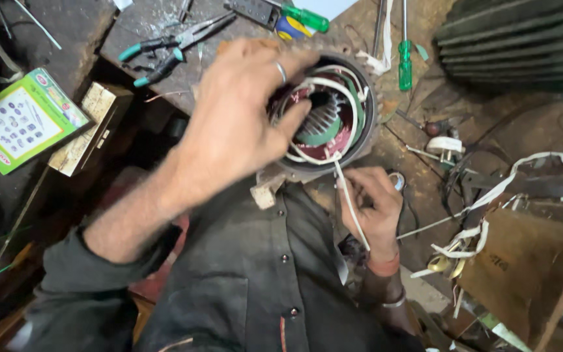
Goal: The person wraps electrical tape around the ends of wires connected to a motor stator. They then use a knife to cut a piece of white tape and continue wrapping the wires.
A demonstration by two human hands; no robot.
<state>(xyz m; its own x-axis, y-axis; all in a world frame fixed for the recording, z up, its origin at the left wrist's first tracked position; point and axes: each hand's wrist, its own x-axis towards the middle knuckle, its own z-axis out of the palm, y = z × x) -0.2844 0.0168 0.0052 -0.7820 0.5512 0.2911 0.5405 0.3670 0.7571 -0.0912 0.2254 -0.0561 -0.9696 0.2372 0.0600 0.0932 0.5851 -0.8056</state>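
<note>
A worker's left hand [242,111] spreads wide over a motor stator [324,117], while the right hand [373,202] pinches a white cord [350,205].

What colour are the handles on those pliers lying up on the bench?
Teal-green, with dark metal jaws. The pliers show in the head view, past the left hand.

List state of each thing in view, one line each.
Left hand: resting on the motor stator, fingers in its white leads.
Right hand: closed on a white lead below the stator.
Motor stator: open end up, windings exposed, held against the body.
White lead: taut, running from stator into right hand.
Pliers: lying on bench, untouched.
Green screwdriver: lying on bench, untouched.
Green box: closed, lying flat.
</note>
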